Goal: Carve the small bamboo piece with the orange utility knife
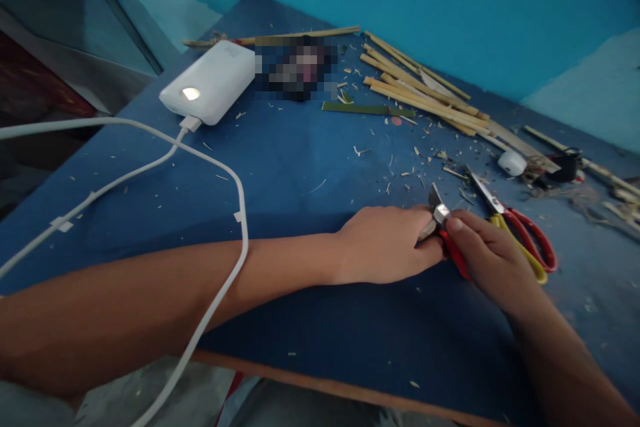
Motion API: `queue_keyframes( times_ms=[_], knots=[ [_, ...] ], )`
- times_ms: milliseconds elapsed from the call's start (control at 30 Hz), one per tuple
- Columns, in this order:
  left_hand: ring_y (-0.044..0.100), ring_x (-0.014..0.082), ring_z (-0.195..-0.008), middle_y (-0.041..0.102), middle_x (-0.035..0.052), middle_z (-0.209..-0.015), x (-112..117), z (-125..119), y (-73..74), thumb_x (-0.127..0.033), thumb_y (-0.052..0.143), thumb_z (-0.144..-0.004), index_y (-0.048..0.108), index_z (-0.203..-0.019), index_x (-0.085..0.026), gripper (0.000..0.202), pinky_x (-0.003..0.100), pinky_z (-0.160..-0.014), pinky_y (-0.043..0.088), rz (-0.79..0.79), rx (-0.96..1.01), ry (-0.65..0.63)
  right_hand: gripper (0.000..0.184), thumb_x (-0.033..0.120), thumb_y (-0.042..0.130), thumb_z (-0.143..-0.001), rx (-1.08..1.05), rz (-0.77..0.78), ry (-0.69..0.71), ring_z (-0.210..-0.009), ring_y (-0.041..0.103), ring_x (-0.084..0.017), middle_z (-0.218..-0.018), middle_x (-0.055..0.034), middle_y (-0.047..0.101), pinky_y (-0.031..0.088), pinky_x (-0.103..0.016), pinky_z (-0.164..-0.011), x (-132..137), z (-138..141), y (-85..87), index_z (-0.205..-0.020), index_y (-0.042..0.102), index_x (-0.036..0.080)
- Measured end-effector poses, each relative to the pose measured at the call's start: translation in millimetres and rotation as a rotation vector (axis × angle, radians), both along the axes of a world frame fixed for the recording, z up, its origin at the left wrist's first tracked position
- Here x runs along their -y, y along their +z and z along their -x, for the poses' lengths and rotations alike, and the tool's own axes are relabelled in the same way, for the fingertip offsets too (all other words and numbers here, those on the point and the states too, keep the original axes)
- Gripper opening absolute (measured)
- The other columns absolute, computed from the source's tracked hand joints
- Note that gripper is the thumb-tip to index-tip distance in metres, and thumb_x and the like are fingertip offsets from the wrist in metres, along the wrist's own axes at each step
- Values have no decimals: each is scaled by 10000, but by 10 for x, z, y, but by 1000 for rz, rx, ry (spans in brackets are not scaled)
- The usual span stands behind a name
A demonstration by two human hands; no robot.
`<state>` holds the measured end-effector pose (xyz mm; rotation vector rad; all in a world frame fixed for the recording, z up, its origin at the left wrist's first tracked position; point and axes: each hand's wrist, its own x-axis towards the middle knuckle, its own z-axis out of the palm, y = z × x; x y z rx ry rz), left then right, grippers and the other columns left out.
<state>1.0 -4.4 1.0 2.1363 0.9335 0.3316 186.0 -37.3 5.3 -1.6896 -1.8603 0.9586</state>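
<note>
My right hand [493, 257] is closed around a red-handled utility knife [455, 255], its short blade pointing up and away from me above a metal collar. Right against it, my left hand [387, 245] is turned palm down with its fingers curled under. A small pale piece shows by the left fingertips, but I cannot make out what it is. Behind the right hand lie scissors [531, 240] with red and yellow handles, their blades pointing away from me.
On the blue table [300, 173] lie several bamboo strips [425, 93], a green strip [367, 109] and scattered shavings. A white power bank [213, 83] stands at the back left; its white cable [243, 200] crosses my left forearm. A white earbud case [512, 163] sits at right.
</note>
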Motion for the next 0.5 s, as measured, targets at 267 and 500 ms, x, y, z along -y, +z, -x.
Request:
queue_keyframes(
  times_ms=[267, 500],
  knots=[
    [609, 187, -704, 632, 9, -765, 13, 10, 42, -396, 386, -852, 502, -836, -213, 217, 292, -552, 392, 4, -36, 23, 305, 435, 438, -910, -34, 37, -20, -576, 546, -139, -628, -3, 573, 446, -242, -522, 14, 46, -3, -833, 607, 192],
    [565, 146, -630, 617, 2, -748, 14, 8, 84, -408, 399, -853, 489, -788, -200, 236, 261, -513, 340, 31, -82, 37, 320, 426, 396, -933, -61, 41, 26, -583, 531, -143, -627, -3, 546, 417, -260, -554, -1, 73, -18, -778, 559, 199]
  ],
)
